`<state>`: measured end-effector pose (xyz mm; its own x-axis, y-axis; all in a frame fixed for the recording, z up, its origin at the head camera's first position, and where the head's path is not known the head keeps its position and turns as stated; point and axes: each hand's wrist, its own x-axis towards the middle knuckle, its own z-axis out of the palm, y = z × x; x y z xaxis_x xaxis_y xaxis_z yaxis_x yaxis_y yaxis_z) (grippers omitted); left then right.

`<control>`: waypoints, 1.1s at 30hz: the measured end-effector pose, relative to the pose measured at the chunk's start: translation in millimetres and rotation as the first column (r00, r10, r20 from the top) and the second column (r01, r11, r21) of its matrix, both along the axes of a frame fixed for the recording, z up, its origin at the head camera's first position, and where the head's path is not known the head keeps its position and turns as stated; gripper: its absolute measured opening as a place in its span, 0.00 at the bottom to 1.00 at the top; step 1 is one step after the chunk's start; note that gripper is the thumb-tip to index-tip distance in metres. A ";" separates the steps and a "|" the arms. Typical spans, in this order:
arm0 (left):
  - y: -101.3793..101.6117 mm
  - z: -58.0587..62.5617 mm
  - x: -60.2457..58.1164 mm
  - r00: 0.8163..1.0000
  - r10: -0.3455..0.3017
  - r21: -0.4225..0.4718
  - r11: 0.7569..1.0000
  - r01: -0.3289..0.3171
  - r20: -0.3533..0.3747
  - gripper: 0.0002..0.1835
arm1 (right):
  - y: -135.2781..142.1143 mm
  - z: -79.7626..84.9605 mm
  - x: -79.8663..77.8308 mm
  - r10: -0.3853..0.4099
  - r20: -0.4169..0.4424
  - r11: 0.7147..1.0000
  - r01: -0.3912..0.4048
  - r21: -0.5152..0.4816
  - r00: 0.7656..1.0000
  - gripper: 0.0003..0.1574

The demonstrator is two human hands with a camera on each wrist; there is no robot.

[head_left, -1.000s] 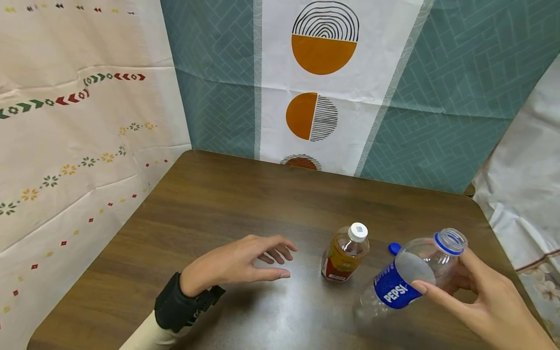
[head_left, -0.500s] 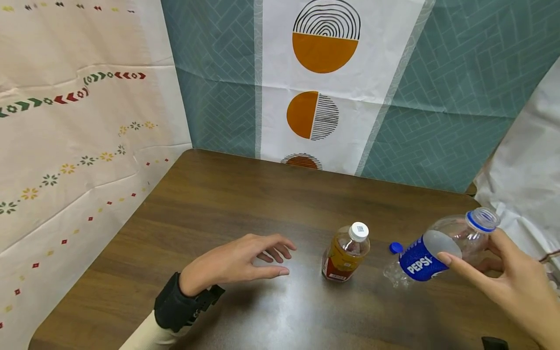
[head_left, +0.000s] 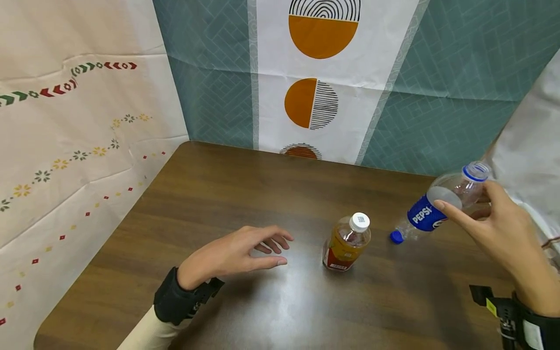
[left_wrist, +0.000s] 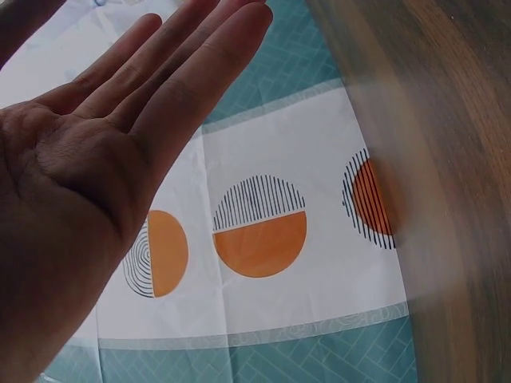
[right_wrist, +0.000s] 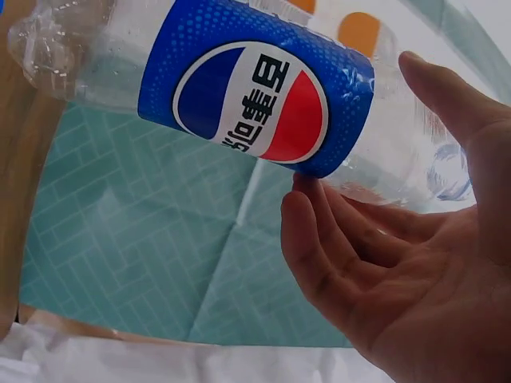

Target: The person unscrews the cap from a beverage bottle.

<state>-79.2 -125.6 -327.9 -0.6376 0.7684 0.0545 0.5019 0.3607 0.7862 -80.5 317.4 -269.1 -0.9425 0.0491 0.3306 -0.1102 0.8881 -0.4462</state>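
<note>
In the head view my right hand [head_left: 507, 228] holds a clear Pepsi bottle [head_left: 426, 213] with a blue label and no cap on its mouth. It leans, neck up toward the right, base down toward the left. Thumb and fingers lie on either side of the upper part of this bottle [right_wrist: 263, 88] in the right wrist view. A blue bottle cap [head_left: 396, 237] shows at its base. My left hand [head_left: 238, 250] hovers over the table with fingers extended, holding nothing. To its right stands an amber drink bottle [head_left: 347, 245] with a white cap.
The brown wooden table [head_left: 210, 194] carries these things. A teal and white patterned cloth [head_left: 389, 121] hangs behind it. A cream cloth [head_left: 100, 160] borders the left side and a white cloth [head_left: 529, 155] the right. Both wrists wear black straps.
My right hand has carried the Pepsi bottle right and toward the back of the table, tilting it further. The left hand stays in place. The head view has shifted slightly downward.
</note>
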 end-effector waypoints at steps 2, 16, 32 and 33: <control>-0.2 0.3 -0.1 1.000 0.003 -0.002 1.000 -0.003 -0.001 0.21 | 1.3 -2.4 -4.8 -0.003 0.013 1.000 0.003 -0.008 1.000 0.28; -1.1 0.0 -1.5 1.000 0.002 0.001 1.000 -0.002 0.010 0.20 | 2.7 -19.8 -39.8 0.001 0.032 0.998 0.001 -0.067 0.999 0.35; -3.9 -0.7 -2.6 1.000 0.009 -0.009 1.000 -0.009 0.018 0.21 | -0.5 -37.5 -66.4 -0.004 0.052 0.998 0.007 -0.064 0.999 0.43; -3.8 -0.7 -2.6 1.000 0.011 -0.012 1.000 -0.010 0.016 0.21 | -0.8 -38.6 -68.1 -0.003 0.054 0.998 0.007 -0.067 0.999 0.44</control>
